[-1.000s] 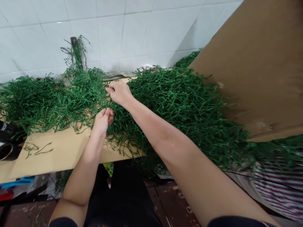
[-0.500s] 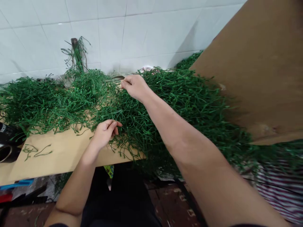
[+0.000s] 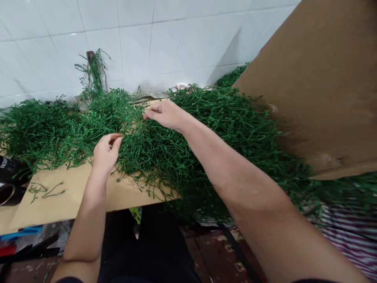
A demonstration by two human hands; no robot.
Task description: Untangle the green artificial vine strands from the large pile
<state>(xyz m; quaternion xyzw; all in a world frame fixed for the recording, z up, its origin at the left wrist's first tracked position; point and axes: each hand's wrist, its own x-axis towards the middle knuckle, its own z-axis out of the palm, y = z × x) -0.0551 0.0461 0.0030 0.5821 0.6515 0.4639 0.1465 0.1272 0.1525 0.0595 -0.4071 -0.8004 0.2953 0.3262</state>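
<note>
A big tangle of thin green plastic strands [image 3: 224, 129] covers the right and middle of a cardboard sheet [image 3: 73, 192]. A second heap of green strands [image 3: 44, 129] lies at the left. My left hand [image 3: 105, 151] is pinched on green strands at the gap between the two heaps. My right hand [image 3: 165, 113] is farther back, fingers closed on strands at the edge of the big tangle.
A large brown cardboard panel [image 3: 318, 78] leans at the right over the pile. White tiled wall behind. Two loose green strands [image 3: 47, 189] lie on the cardboard at the left, beside a tape roll [image 3: 7, 192]. Striped fabric [image 3: 350, 239] at lower right.
My left hand moved left and up from the pile's front edge and pinched strands. My right hand shifted slightly forward and left on the tangle.
</note>
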